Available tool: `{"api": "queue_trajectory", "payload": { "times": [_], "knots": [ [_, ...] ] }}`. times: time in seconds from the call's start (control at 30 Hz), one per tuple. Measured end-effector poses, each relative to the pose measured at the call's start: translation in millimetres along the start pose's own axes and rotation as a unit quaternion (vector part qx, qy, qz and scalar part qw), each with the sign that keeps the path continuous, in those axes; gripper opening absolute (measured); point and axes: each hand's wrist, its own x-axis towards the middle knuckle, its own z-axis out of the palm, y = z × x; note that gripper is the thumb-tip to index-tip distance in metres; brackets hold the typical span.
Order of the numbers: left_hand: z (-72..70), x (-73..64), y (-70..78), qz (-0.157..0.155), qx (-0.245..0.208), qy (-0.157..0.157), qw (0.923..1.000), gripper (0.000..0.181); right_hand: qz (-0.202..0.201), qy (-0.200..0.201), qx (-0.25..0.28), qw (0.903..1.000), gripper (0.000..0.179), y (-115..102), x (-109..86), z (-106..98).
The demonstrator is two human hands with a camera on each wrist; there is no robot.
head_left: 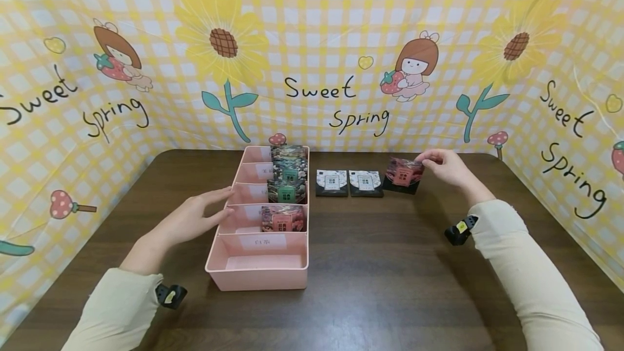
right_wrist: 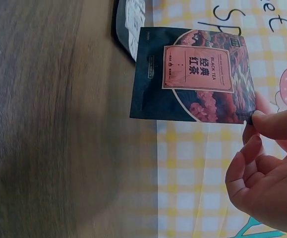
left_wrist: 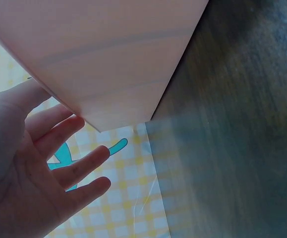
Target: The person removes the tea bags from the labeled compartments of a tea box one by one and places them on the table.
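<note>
My right hand [head_left: 444,167] pinches a black tea sachet [right_wrist: 198,74] by one corner, between thumb and finger. The sachet is dark with a red-pink label and is tilted above the table at the right of the row. Two white-and-black sachets [head_left: 331,183] lie flat to its left. With fingers extended, my left hand [head_left: 187,218] touches the left rim of a pink divided box [head_left: 258,279]. In its compartments stand a red sachet [head_left: 283,220] and several green sachets [head_left: 286,193]; the front compartment holds only a paper label [head_left: 263,242].
The box stands on a dark wooden table [head_left: 380,275]. Behind and around it hangs a yellow checked cloth [head_left: 312,31] with printed flowers and words. Small black cameras [head_left: 460,230] are strapped to both wrists.
</note>
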Motion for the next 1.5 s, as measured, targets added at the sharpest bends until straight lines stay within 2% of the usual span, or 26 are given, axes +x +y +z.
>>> {"api": "queue_trajectory", "payload": {
  "times": [0.4,0.67,1.23,1.5],
  "knots": [
    [0.3,0.3,-0.4,0.001,0.002,0.003,1.0000,0.051,0.007,-0.022,-0.005,0.9997,0.027,14,8.0,-2],
    [0.4,-0.1,-0.1,0.000,0.001,0.000,1.0000,0.052,0.009,-0.020,-0.006,0.9997,0.026,20,12.7,0],
    [1.7,1.1,-3.3,-0.012,0.002,-0.006,0.9999,0.053,-0.008,0.045,-0.010,0.9989,0.023,22,27.5,14],
    [1.9,1.2,-4.3,-0.011,0.004,-0.006,0.9999,0.053,0.024,0.067,-0.024,0.9972,0.024,22,32.8,23]
  ]
}}
